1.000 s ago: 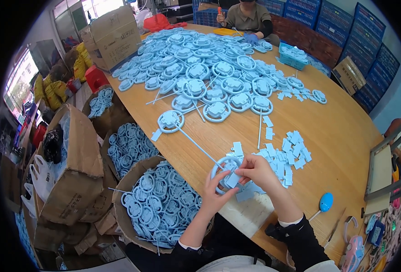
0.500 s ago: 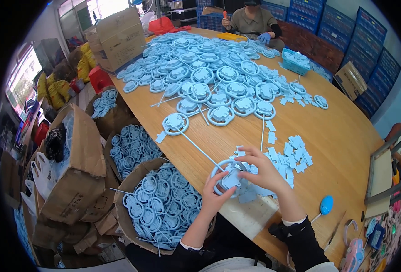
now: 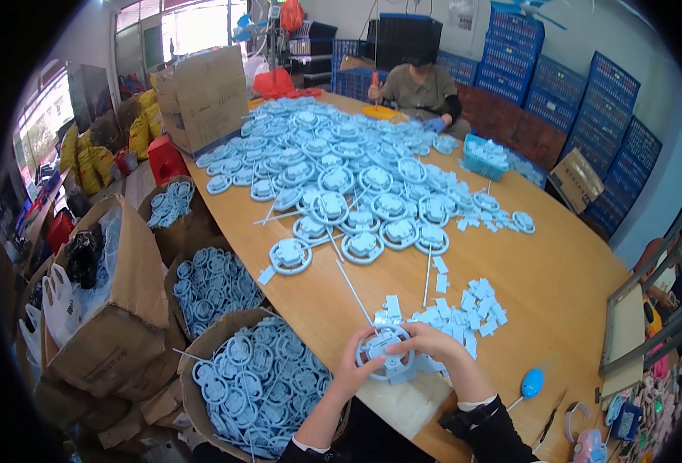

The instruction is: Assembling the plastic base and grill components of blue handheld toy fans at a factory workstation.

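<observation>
Close to the table's near edge I hold a light-blue plastic ring part (image 3: 381,345) with a boxy centre. A thin rod (image 3: 354,292) stretches away from it toward the far left. My left hand (image 3: 352,366) grips the ring's left side, thumb over the rim. My right hand (image 3: 436,349) closes on the right side, its thumb and fingers against the centre housing. Small flat light-blue pieces (image 3: 480,303) lie in a loose pile just beyond my right hand. A single ring part (image 3: 291,255) rests farther left, with a flat piece beside it.
A big heap of ring parts (image 3: 333,179) covers the far table. Cardboard boxes of ring parts (image 3: 267,378) stand at the left. A blue oval-headed tool (image 3: 532,382) lies at right. Across the table sits a co-worker (image 3: 419,92) near a turquoise basket (image 3: 485,160).
My right hand has come down from raised, spread fingers above the ring part to press on its centre. My left hand keeps its hold. The view has tilted upward.
</observation>
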A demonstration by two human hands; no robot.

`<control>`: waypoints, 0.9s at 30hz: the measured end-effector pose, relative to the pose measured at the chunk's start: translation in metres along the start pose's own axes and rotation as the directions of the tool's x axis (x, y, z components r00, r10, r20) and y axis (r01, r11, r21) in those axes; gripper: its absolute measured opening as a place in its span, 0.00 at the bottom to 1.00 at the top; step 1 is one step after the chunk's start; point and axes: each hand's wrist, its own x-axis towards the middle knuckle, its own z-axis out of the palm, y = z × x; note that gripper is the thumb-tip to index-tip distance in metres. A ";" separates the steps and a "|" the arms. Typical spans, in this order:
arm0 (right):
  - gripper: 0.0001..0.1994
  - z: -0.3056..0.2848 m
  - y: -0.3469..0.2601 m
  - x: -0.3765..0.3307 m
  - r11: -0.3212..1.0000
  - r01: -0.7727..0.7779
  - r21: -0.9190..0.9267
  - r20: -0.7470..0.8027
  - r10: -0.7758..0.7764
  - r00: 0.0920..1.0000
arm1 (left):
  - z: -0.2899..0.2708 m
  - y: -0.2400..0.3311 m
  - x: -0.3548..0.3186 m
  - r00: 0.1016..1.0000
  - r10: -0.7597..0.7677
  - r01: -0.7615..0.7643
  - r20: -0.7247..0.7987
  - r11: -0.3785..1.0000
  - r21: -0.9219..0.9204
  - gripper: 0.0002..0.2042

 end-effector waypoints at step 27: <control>0.19 -0.070 0.022 0.006 0.679 -0.019 -0.733 -0.325 -0.326 0.888 | -0.204 -0.123 -0.160 0.745 0.378 0.521 -0.550 0.187 0.833 0.19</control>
